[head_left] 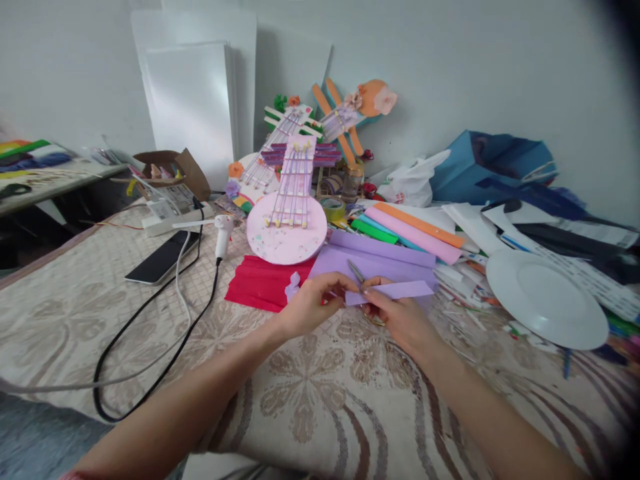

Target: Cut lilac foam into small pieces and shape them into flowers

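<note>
The lilac strip [403,290] lies nearer the wearer than the pink toy guitar [287,230] and to its right, its left end partly covered by fingers. Of the scissors [355,269], also on that side of the guitar, a grey blade shows; the handles are mostly lost behind the right hand [387,307]. That hand pinches the strip between thumb and fingers, its forearm slanting in from the guitar's right. The left hand [323,299], just in front of the guitar, bends its fingers toward the strip's end; whether they grip it cannot be told. Both forearms are cut off by the picture's edge. The hands partly cover a lilac sheet [330,263] to the guitar's right. The guitar's neck hides part of a white one [250,170] behind it.
</note>
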### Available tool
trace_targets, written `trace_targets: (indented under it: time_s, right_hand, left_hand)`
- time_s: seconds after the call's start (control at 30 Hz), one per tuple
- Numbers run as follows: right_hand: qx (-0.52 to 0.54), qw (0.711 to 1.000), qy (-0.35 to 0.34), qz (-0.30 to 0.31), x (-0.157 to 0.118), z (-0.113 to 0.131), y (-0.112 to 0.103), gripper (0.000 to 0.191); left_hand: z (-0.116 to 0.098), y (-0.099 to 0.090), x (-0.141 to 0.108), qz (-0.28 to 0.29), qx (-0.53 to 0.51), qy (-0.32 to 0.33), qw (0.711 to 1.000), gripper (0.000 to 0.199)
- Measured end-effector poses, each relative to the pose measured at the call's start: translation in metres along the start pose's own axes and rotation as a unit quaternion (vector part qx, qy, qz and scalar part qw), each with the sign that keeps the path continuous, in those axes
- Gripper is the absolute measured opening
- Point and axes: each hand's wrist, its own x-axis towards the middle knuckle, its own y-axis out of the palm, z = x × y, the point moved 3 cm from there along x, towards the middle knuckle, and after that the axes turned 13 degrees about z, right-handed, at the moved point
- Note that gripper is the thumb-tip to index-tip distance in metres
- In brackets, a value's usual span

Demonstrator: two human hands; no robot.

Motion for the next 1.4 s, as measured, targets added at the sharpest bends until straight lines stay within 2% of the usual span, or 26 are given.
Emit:
trace_targets:
  time_s: [0.1,0.2,0.43,0.6,0.8,1.03,1.13,1.23,1.4]
  right_hand:
    - [-0.002,1.000,0.004,0.003,0.000,-0.001,0.001,0.013]
    - [0.008,1.000,0.006,-0.002,0.001,-0.001,0.001,0.015]
    - [0.020,1.000,-0.001,0.003,0.000,-0.002,0.006,0.020]
    - [0.046,0.999,0.005,0.005,0.001,-0.004,0.006,0.034]
    - [0.050,0.999,-0.009,0.015,0.001,-0.004,0.007,0.018]
    - [0.056,0.998,-0.007,-0.029,0.001,-0.004,0.007,0.022]
    - [0.026,0.999,-0.024,-0.035,0.000,-0.003,0.003,0.022]
    - [-0.006,0.999,-0.032,-0.037,0.001,-0.005,0.000,0.025]
    - [0.041,0.998,-0.041,-0.022,0.005,-0.007,-0.001,0.039]
  left_hand:
    - [-0.004,0.001,-0.001,-0.002,0.047,0.018,0.999,0.020]
    - [-0.002,0.002,-0.001,-0.016,0.048,0.005,0.999,0.011]
    - [0.008,0.006,-0.001,-0.039,-0.003,-0.036,0.999,0.010]
    - [0.008,0.005,-0.001,-0.044,-0.023,-0.039,0.998,0.014]
    - [0.007,0.004,-0.002,-0.046,0.003,-0.033,0.998,0.010]
    - [0.001,0.007,-0.002,-0.050,0.011,-0.029,0.998,0.011]
    - [0.000,0.006,-0.002,-0.034,-0.005,-0.035,0.999,0.014]
    - [0.002,0.006,-0.001,-0.024,-0.020,-0.045,0.999,0.016]
    - [0.010,0.007,0.000,-0.042,-0.034,-0.038,0.998,0.017]
